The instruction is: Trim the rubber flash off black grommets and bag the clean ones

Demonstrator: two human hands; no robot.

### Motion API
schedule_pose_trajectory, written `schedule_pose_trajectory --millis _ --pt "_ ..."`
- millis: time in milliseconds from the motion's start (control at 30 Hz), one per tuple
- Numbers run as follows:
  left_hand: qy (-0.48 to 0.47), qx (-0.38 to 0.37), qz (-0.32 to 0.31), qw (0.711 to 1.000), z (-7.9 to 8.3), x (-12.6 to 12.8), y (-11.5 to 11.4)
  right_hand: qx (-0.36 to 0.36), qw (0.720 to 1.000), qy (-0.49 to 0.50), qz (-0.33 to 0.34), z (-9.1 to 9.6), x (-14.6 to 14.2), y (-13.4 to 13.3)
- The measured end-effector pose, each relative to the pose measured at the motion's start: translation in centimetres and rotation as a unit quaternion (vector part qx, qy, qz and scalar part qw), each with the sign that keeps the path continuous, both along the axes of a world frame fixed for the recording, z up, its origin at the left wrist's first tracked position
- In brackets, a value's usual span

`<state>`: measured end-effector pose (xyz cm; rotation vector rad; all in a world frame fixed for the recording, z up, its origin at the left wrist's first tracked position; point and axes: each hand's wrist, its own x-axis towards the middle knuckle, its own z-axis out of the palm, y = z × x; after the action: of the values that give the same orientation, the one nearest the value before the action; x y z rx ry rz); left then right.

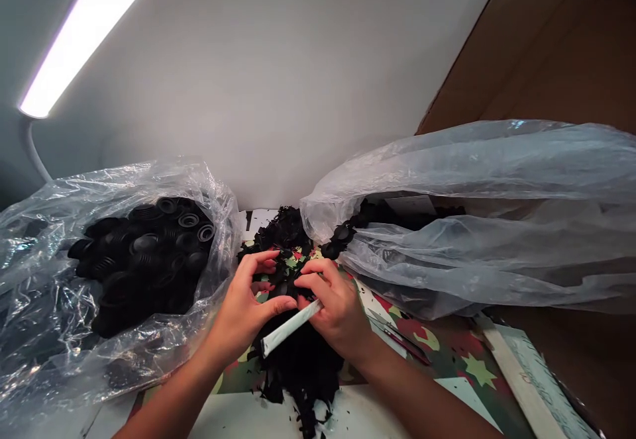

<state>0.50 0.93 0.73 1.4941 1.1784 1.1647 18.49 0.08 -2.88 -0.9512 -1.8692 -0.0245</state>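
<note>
My left hand (pixel 243 300) curls its fingers and thumb around a small black rubber part (pixel 281 289), which is hard to make out against the dark pile behind it. My right hand (pixel 335 303) is closed on a slim tool with a white-wrapped handle (pixel 291 328); the handle's end points down and left, and the tool's working end is hidden by the fingers. Both hands are close together, the right fingertips beside the rubber part. Beneath them lies a heap of black rubber scraps (pixel 303 366).
On the left, a clear plastic bag (pixel 223 227) holds many ribbed black rubber parts (pixel 149 253). Another clear bag (pixel 472 253) lies open at right, black pieces at its mouth. Tweezers-like metal tools (pixel 400 340) rest on the patterned cloth (pixel 447 349). A lit lamp (pixel 89 35) hangs upper left.
</note>
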Motion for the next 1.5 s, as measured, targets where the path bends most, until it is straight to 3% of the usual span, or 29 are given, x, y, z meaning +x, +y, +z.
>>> schedule_pose_trajectory --millis 200,267,367,433,633,733,867,967,1267,1500 --pt "0.112 -0.031 -0.066 0.991 -0.4 -0.5 0.2 -0.004 1.000 -0.031 -0.006 -0.2 0.2 0.3" --pt "0.115 0.015 -0.041 0.992 -0.6 -0.6 0.2 -0.008 0.999 -0.036 -0.006 -0.3 0.3 0.4" --pt "0.110 0.088 0.051 0.989 -0.5 -0.7 0.4 -0.006 0.999 -0.036 -0.009 -0.3 0.3 0.3" --pt "0.123 0.077 0.071 0.987 -0.2 -0.7 0.5 -0.001 0.999 -0.032 -0.013 -0.2 0.3 0.3" --pt "0.052 -0.084 -0.095 0.991 0.5 -0.8 0.4 -0.005 1.000 -0.029 -0.001 -0.1 0.2 0.2" --pt "0.048 -0.115 -0.103 0.987 0.6 -0.8 0.3 -0.038 0.999 -0.013 0.028 0.1 0.3 0.3" --pt "0.096 -0.033 -0.043 0.994 0.7 -0.6 0.2 -0.116 0.989 0.012 0.091 0.7 0.6 0.5" --pt "0.129 0.017 -0.033 0.991 0.8 -0.3 0.0 -0.149 0.983 -0.022 0.101 0.9 0.6 0.4" --pt "0.055 -0.074 -0.072 0.993 1.3 -0.1 -0.1 -0.081 0.990 -0.088 0.074 1.5 0.7 0.5" --pt "0.113 0.028 -0.083 0.990 1.4 -0.5 0.1 -0.127 0.976 -0.144 0.104 2.0 0.8 0.7"
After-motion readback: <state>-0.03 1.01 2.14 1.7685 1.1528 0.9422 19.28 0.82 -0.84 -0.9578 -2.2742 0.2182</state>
